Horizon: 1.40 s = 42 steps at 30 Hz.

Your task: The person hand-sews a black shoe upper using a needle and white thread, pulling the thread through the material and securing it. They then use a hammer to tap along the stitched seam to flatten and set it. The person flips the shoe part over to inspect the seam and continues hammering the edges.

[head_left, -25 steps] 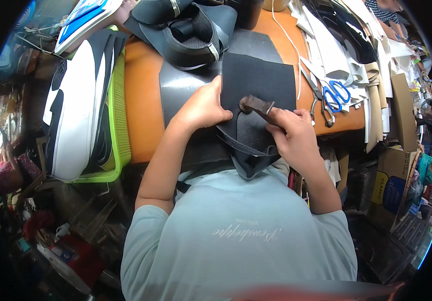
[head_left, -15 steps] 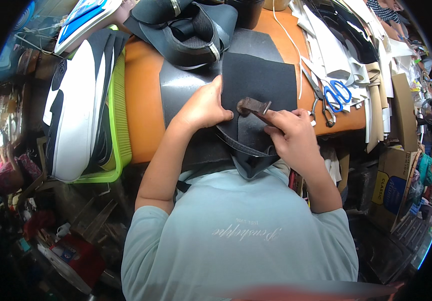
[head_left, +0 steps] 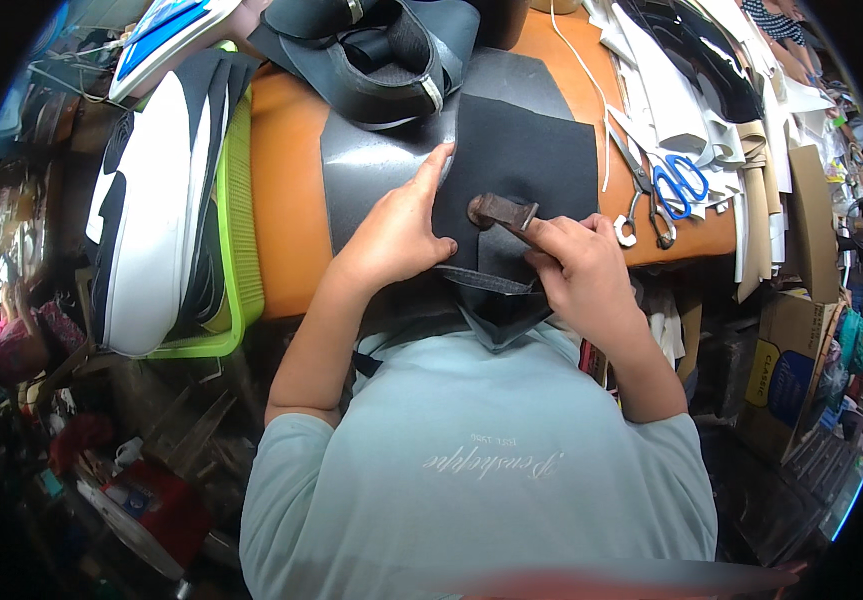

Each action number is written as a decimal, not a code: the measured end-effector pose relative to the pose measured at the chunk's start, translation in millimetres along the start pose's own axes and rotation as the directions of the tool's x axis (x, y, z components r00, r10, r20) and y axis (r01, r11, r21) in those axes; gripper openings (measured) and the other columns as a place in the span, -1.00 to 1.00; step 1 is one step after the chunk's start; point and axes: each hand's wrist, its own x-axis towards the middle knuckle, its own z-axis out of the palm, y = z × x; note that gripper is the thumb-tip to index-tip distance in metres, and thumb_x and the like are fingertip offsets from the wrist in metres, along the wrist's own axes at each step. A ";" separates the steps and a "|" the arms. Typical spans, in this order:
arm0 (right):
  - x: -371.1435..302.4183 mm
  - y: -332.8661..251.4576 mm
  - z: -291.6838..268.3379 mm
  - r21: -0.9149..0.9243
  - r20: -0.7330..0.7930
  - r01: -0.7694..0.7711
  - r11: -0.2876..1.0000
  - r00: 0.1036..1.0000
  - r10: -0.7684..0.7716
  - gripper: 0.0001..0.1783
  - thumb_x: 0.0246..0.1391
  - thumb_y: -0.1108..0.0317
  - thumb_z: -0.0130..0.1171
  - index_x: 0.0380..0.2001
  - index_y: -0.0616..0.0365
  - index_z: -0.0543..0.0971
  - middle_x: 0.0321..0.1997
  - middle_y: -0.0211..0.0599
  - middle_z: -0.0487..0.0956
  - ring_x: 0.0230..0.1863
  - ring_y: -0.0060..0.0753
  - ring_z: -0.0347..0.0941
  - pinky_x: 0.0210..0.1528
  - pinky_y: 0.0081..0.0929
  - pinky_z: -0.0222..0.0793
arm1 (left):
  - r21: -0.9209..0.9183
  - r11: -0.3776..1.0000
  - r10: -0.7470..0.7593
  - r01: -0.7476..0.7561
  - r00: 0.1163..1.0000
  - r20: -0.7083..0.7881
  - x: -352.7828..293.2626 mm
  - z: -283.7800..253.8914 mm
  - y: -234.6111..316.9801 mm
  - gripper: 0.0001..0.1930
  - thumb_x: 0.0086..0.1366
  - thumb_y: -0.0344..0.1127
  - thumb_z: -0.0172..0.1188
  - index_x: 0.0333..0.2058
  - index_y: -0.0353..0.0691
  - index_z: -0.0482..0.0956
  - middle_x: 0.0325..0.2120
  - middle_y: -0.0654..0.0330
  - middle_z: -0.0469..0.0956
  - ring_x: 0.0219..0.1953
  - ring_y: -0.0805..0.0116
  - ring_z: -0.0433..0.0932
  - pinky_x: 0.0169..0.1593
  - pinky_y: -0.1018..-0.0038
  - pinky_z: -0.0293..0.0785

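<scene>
A piece of black material (head_left: 526, 150) lies over a dark grey shiny sheet (head_left: 376, 160) on the bench. My left hand (head_left: 398, 230) rests at its left edge, index finger stretched up along the seam and thumb spread toward the middle. In my right hand (head_left: 583, 262) is a hammer with a rusty brown head (head_left: 501, 211); the fingers wrap its handle near the head. The hammer head is over the black material, and I cannot tell whether it touches. A folded black flap with a stitched-looking strip (head_left: 486, 280) hangs over the bench's near edge, against my shirt.
Coiled black straps (head_left: 381, 70) lie at the far side of the orange-brown bench top (head_left: 286, 190). Blue-handled scissors (head_left: 679, 187) and dark-handled scissors (head_left: 641, 205) lie right, beside white scraps (head_left: 666, 105). A green basket (head_left: 241, 240) holds white and black pieces (head_left: 146, 240) at left.
My left hand has slid slightly down and left, its index finger now straighter. The hammer head has shifted a little up and left. The black material looks slightly shifted too.
</scene>
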 end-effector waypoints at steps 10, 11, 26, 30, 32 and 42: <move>-2.5 -9.1 -6.3 -0.032 0.030 0.004 0.999 1.000 -0.003 -0.53 0.08 0.55 0.27 0.05 -0.14 0.70 -0.42 -0.43 0.55 -0.35 -0.29 0.50 -0.13 -0.28 0.17 | -0.052 0.998 0.028 -0.030 0.998 -0.050 -2.9 6.9 -4.2 0.30 -0.06 -0.58 0.50 0.57 -0.02 -0.18 0.47 -0.30 0.15 0.44 -0.21 0.30 0.32 0.23 0.41; -2.8 -8.5 -5.8 -0.033 -0.042 0.048 0.998 0.998 -0.049 -0.53 0.08 0.56 0.27 0.06 -0.14 0.70 -0.42 -0.43 0.54 -0.35 -0.29 0.50 -0.13 -0.28 0.17 | -0.068 0.997 0.032 -0.035 0.998 -0.045 -2.5 6.7 -4.9 0.31 -0.06 -0.58 0.50 0.57 0.00 -0.19 0.47 -0.29 0.15 0.43 -0.20 0.32 0.32 0.22 0.42; -9.4 -11.8 -12.2 0.015 0.005 0.036 0.999 0.999 -0.036 -0.48 0.07 0.60 0.24 0.10 -0.09 0.67 -0.37 -0.44 0.58 -0.30 -0.30 0.53 -0.10 -0.27 0.21 | 0.029 0.993 0.111 -0.110 0.993 -0.032 -13.7 10.9 -12.3 -0.61 -0.04 -0.47 0.54 -0.24 -0.28 0.55 -0.28 0.04 0.53 -0.15 0.07 0.58 -0.02 0.28 0.48; -10.8 -17.0 -16.9 0.134 -0.077 0.084 0.987 0.994 -0.074 -0.68 -0.01 0.59 0.32 -0.14 0.07 0.67 -0.32 -0.35 0.62 -0.31 -0.25 0.51 -0.13 -0.27 0.19 | 0.017 0.995 0.094 -0.094 0.995 -0.041 -13.1 12.9 -12.8 -0.61 -0.05 -0.48 0.52 -0.25 -0.29 0.54 -0.27 0.03 0.52 -0.15 0.05 0.57 0.00 0.28 0.48; -9.7 -17.7 -15.2 0.124 -0.033 0.079 0.989 0.997 -0.075 -0.78 -0.06 0.60 0.36 -0.29 0.15 0.67 -0.29 -0.31 0.64 -0.32 -0.21 0.50 -0.14 -0.26 0.18 | -0.005 0.995 0.095 -0.095 0.995 -0.043 -13.0 13.8 -13.7 -0.60 -0.06 -0.49 0.52 -0.24 -0.30 0.53 -0.26 0.02 0.52 -0.15 0.03 0.57 0.01 0.28 0.48; -9.3 -15.2 -10.4 0.137 -0.059 0.034 0.990 0.998 -0.026 -0.81 -0.04 0.61 0.33 -0.31 0.17 0.65 -0.32 -0.30 0.63 -0.36 -0.17 0.46 -0.15 -0.26 0.19 | 0.003 0.992 0.126 -0.126 0.989 -0.072 -14.2 16.6 -15.8 -0.54 -0.04 -0.50 0.50 -0.14 -0.27 0.53 -0.23 0.01 0.54 -0.11 0.04 0.57 0.00 0.29 0.48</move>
